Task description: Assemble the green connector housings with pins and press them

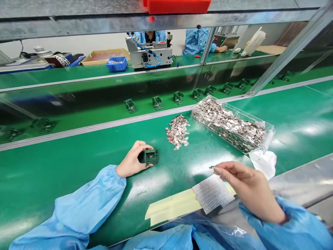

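Over glossy tabletop (78,158), hands (133,159) (246,184) hold frame (151,157) and sliver (211,167).

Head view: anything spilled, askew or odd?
Loose heap of small metal pieces on the green work surface, outside the clear bin: looks spilled, though it may be deliberate. Crumpled white material at the bin's near right corner.

Bright shot. White glare on your table (309,129) at 3 and 4 o'clock; dark band over the panel (78,102), 9 to 12. Your sleeve (304,225) looks stretched at 4.
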### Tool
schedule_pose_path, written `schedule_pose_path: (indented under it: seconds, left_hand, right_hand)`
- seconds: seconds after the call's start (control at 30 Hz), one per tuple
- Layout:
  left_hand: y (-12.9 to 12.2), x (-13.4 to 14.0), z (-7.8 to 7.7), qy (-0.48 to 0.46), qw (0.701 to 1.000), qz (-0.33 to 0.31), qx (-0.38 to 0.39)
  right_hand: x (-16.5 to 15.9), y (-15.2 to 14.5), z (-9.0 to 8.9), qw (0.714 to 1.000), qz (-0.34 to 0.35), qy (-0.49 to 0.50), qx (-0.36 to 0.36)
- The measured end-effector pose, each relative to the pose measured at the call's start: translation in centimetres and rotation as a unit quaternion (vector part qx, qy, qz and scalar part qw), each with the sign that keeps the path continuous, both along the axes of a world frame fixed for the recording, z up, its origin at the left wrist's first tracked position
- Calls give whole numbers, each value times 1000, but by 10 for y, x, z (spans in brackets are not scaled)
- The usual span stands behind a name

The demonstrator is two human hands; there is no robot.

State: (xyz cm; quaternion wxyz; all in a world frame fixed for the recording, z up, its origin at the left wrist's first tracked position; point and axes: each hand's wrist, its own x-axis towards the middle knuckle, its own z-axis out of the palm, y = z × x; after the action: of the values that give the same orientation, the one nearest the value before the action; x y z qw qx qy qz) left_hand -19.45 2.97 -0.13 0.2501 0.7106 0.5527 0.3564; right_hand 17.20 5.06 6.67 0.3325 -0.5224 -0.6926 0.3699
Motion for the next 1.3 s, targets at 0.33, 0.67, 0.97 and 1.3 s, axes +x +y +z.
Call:
schedule_pose_path:
  seconds: [0.33,0.67,0.97,1.3]
  left_hand:
    - [-23,150,18,-352,912,-111,-179]
    - [-32,170,6,-383,880,-145,-240]
    - [-35,169,8,-347,897,-178,-210]
    - [-36,170,3,-369,893,-173,-194]
  right_hand:
    - [-16,-71,-30,984,-95,148,9]
    - [-22,-89,-46,981,-120,156,3]
    - [-31,-88,-46,973,-166,157,24]
    - [-38,-93,-47,960,-198,198,6]
